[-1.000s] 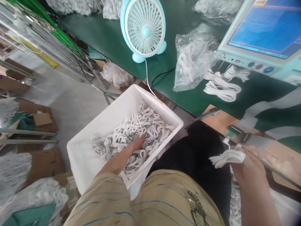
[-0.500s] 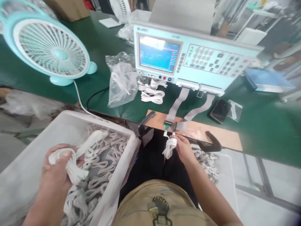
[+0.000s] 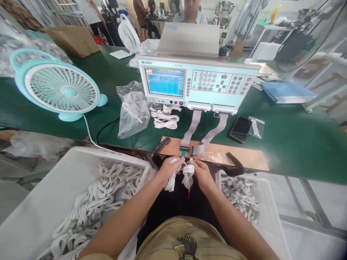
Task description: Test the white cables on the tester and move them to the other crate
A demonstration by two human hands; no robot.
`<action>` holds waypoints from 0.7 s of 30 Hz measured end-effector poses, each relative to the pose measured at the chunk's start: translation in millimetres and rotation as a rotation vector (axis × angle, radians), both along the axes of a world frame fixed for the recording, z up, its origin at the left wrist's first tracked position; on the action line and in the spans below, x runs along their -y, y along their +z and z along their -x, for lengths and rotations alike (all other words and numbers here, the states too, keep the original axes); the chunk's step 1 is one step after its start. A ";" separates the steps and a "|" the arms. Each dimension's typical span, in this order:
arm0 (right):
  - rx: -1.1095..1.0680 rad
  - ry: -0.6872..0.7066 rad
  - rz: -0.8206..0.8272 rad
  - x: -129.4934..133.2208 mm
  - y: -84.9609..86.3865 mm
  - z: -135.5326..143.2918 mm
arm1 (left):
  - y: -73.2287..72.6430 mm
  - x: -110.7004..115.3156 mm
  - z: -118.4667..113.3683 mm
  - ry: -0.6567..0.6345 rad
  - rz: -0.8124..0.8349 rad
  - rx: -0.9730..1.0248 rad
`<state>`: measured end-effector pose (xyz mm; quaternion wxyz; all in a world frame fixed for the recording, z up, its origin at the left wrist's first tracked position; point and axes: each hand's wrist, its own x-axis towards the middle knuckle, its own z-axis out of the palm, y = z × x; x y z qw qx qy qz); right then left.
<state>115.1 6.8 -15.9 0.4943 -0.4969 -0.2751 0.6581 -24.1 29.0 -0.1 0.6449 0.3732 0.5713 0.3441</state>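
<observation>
My left hand (image 3: 167, 170) is closed on a coiled white cable (image 3: 171, 180), its fingers near the small green circuit board (image 3: 183, 153) at the table edge. Just right of it, my right hand (image 3: 202, 174) pinches the connector end of a second coiled white cable (image 3: 188, 172), which hangs below the board's edge. That connector is at the black ribbon plug (image 3: 192, 151); whether it is fully seated I cannot tell. Grey ribbon cables (image 3: 192, 128) run from there up to the tester (image 3: 217, 86) with its lit blue screen.
Bins of coiled white cables stand at left (image 3: 135, 159) and right (image 3: 267, 196). Two black clamps (image 3: 160, 150) hold a copper-coloured strip (image 3: 255, 160) on the green table. A turquoise fan (image 3: 69, 91), a plastic bag (image 3: 133, 115) and a phone (image 3: 240, 129) lie around. People are in the background.
My left hand has come from the left bin to the board with a coiled white cable. My right hand stays at the connector. The head view has tilted up.
</observation>
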 end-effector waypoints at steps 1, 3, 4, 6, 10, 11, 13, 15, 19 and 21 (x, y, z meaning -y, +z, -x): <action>-0.008 -0.007 -0.005 0.1 -0.8 0.5 | -2.8 0.2 -3.0 0.033 -0.004 0.022; -0.019 -0.032 -0.011 -0.2 -2.3 1.8 | -7.8 2.6 -7.8 0.112 -0.004 0.049; -0.023 -0.046 -0.011 -0.5 -2.7 2.8 | -9.8 4.5 -9.7 0.148 -0.002 0.054; -0.031 -0.069 -0.003 -0.5 -1.9 6.3 | -12.0 9.8 -12.7 0.204 0.002 0.054; 0.012 -0.057 -0.032 8.6 4.6 14.5 | -8.6 27.7 -15.6 0.220 -0.059 0.042; 0.035 -0.037 -0.045 13.9 6.3 13.4 | -7.1 33.7 -15.3 0.192 -0.072 0.037; 0.075 0.022 -0.044 27.8 9.1 0.6 | -4.5 46.5 -13.2 0.097 -0.071 0.031; 0.127 0.115 0.008 44.8 10.7 -30.4 | -3.3 59.2 -8.9 -0.008 -0.085 0.030; 0.552 0.303 0.089 78.0 11.3 -121.6 | -2.3 77.4 0.2 -0.127 -0.286 -0.002; 0.822 0.146 0.074 89.8 12.8 -149.7 | -0.8 82.3 -0.6 -0.189 -0.410 -0.029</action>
